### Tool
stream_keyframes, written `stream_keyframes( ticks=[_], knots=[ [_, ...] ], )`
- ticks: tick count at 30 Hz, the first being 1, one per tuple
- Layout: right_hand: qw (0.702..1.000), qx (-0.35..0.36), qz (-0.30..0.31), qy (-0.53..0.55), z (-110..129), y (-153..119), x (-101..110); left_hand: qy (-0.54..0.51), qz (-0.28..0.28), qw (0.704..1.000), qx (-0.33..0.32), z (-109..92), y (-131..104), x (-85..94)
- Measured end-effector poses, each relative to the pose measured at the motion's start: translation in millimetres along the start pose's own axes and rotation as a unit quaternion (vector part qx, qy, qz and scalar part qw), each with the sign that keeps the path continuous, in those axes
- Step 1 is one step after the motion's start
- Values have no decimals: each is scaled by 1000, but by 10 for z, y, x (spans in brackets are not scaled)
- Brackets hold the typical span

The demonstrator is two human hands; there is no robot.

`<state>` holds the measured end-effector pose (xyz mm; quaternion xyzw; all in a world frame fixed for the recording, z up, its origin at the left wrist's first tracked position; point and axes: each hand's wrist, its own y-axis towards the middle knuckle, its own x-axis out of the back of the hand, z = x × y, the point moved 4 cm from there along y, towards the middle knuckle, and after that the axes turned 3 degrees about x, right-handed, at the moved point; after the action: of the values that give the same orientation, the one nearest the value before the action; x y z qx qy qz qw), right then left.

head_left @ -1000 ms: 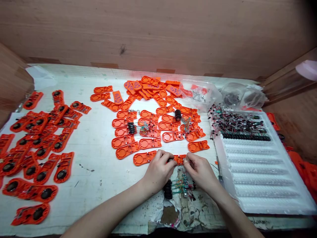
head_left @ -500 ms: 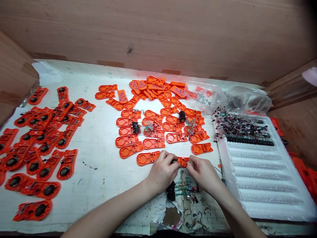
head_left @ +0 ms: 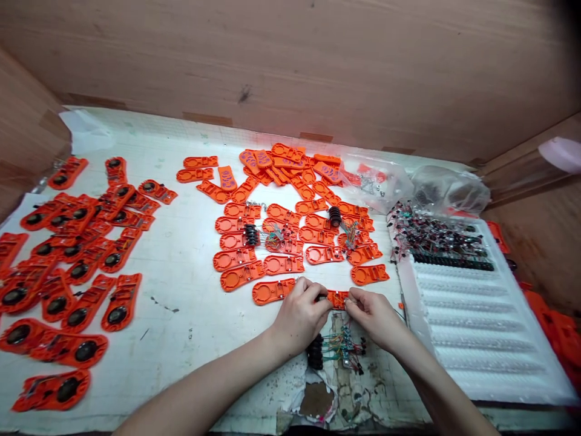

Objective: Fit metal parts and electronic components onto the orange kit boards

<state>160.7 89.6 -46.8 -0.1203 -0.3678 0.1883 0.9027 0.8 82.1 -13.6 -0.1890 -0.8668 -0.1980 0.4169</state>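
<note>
My left hand (head_left: 302, 315) is closed over the round end of an orange plastic shell (head_left: 336, 299), hiding most of that end. At the shell's other end, the fingertips of my right hand (head_left: 372, 312) are pinched together; any small part between them is too hidden to name. Just below my hands lies a row of black round speakers (head_left: 315, 352) with thin coloured wires (head_left: 338, 344) leading to small circuit boards. Another orange shell (head_left: 273, 291), open side up, lies partly behind my left hand.
Rows of orange shells (head_left: 284, 264) lie ahead, with a heap (head_left: 288, 158) behind. Speaker-fitted shells (head_left: 117, 301) cover the left side. At right stands a white foam tray (head_left: 481, 339) with wired parts (head_left: 440, 236). Plastic bags (head_left: 449, 184) sit behind it. Wooden walls (head_left: 281, 60) enclose the table.
The view has shifted slightly. Both hands stay at the same orange shell, with only a small movement of the right fingers at its edge.
</note>
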Motion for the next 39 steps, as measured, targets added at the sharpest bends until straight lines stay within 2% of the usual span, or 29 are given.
stream_keyframes(
  ticks=[11, 15, 16, 18, 20, 21, 24, 27, 29, 33, 36, 39],
  knots=[
    [993, -16, 52, -105, 143, 74, 31, -4, 5, 1000, 1, 22, -3, -23],
    [991, -41, 24, -128, 162, 42, 43, -4, 9, 1000, -2, 21, 2, -26],
    [993, -43, 29, -105, 151, 35, 66, -3, 9, 1000, -3, 21, 2, -25],
    [995, -40, 95, -4, 108, 19, 117, -2, 11, 1000, -5, 22, 0, -20],
    [975, -35, 183, 121, 58, -12, 191, 2, 16, 1000, -10, 21, -6, -8],
    [963, -37, 205, 169, 28, -27, 241, 5, 16, 1000, -12, 21, -10, 3],
    [946, -77, 187, 253, -81, -37, 329, 8, 18, 1000, 0, 30, -18, 50],
    [929, -139, 179, 292, -136, -4, 220, 5, 48, 999, 25, 37, -9, 72],
    [930, -161, 169, 285, -136, 56, 129, 5, 64, 997, 32, 38, 3, 78],
    [946, -199, 155, 202, -151, 204, 61, 9, 64, 997, 39, 62, 20, 83],
    [947, -212, 162, 176, -155, 265, 87, 18, 68, 997, 34, 61, 22, 40],
    [951, -188, 167, 180, -123, 233, 176, 42, 71, 996, 26, -29, 39, -5]
  ],
)
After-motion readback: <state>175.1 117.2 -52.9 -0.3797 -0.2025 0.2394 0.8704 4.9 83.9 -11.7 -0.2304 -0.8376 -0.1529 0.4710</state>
